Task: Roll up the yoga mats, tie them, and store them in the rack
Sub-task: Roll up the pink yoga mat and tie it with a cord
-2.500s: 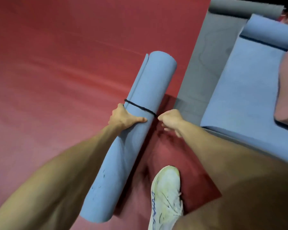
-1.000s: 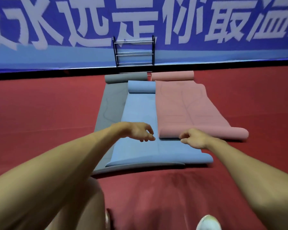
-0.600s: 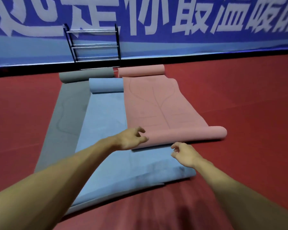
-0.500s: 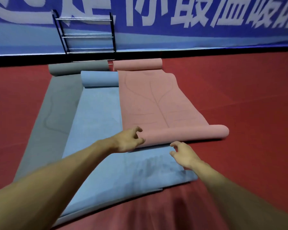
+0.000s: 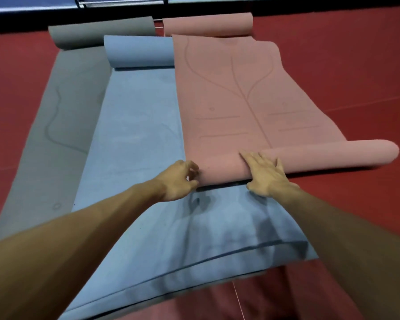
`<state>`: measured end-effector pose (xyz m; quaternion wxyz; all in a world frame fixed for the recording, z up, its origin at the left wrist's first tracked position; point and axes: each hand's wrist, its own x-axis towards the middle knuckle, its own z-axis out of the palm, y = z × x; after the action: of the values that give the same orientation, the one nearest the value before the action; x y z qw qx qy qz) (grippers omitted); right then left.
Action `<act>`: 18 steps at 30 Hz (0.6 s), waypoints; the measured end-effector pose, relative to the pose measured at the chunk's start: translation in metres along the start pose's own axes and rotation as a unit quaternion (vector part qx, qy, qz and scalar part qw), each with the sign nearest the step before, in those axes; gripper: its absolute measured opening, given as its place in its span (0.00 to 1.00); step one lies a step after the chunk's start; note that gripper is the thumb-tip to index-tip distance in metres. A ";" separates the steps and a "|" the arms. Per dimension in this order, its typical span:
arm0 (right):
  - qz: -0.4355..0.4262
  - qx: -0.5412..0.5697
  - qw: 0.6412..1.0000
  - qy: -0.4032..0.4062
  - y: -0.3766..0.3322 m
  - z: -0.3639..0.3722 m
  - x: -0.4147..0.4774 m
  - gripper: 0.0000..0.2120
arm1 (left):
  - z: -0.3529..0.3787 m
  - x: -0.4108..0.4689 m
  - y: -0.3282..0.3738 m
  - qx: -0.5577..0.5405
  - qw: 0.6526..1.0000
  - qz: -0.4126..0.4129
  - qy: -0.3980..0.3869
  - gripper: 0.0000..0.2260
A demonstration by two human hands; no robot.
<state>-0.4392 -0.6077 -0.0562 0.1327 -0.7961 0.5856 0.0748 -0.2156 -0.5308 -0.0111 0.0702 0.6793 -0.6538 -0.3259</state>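
Item: pink yoga mat [image 5: 240,100], lying lengthwise on the red floor [image 5: 356,65], part unrolled, its near end wound into a roll [image 5: 333,155] and its far end curling into a second roll. Left hand [image 5: 179,181]: gripping the near roll's left end, fingers and thumb curling round it. Right hand [image 5: 264,174]: lying flat on top of the same roll, fingers straight and spread, palm pressing down. Blue yoga mat [image 5: 136,146]: lying just left of the pink mat and passing under its left edge and near roll, far end curling up. Grey yoga mat [image 5: 62,112]: lying left of the pink mat, beyond the blue one and partly beneath it. Metal rack [image 5: 120,1]: standing beyond the pink mat's far end, only its base showing.
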 end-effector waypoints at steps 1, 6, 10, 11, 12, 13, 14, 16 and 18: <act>0.004 -0.010 1.000 -0.008 -0.002 0.002 0.003 0.46 | 0.001 0.003 -0.005 -0.001 1.000 -0.009 -0.008 0.20; -0.001 -0.158 0.987 -0.027 -0.006 0.025 0.002 0.22 | 0.008 0.005 -0.013 -0.003 0.999 -0.024 -0.030 0.22; 0.010 -0.141 0.990 0.000 -0.006 0.030 -0.018 0.11 | 0.013 -0.002 -0.010 0.026 0.999 -0.007 -0.047 0.24; 0.006 -0.137 0.991 0.013 -0.009 0.027 -0.023 0.10 | 0.014 -0.005 -0.008 0.033 0.998 0.000 -0.047 0.25; -0.003 -0.131 0.991 0.029 -0.013 0.022 -0.028 0.10 | 0.014 -0.008 -0.006 0.041 0.998 0.010 -0.046 0.26; -0.016 -0.127 0.991 0.042 -0.021 0.016 -0.033 0.10 | 0.013 -0.012 -0.003 0.054 0.997 0.021 -0.043 0.26; -0.030 -0.122 0.991 0.051 -0.030 0.010 -0.038 0.11 | 0.010 -0.016 -0.001 0.075 0.996 0.033 -0.036 0.27; -0.059 -0.095 0.992 0.060 -0.052 -0.001 -0.048 0.14 | 0.005 -0.027 0.002 0.138 0.989 0.052 -0.013 0.26; -0.083 -0.066 0.992 0.064 -0.074 -0.014 -0.061 0.16 | -0.004 -0.041 0.004 0.191 0.980 0.049 0.015 0.21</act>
<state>-0.3879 -0.5353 -0.0174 0.0476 -0.8519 0.5190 0.0509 -0.2143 -0.4945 0.0090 -0.0345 0.6520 -0.7355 -0.1810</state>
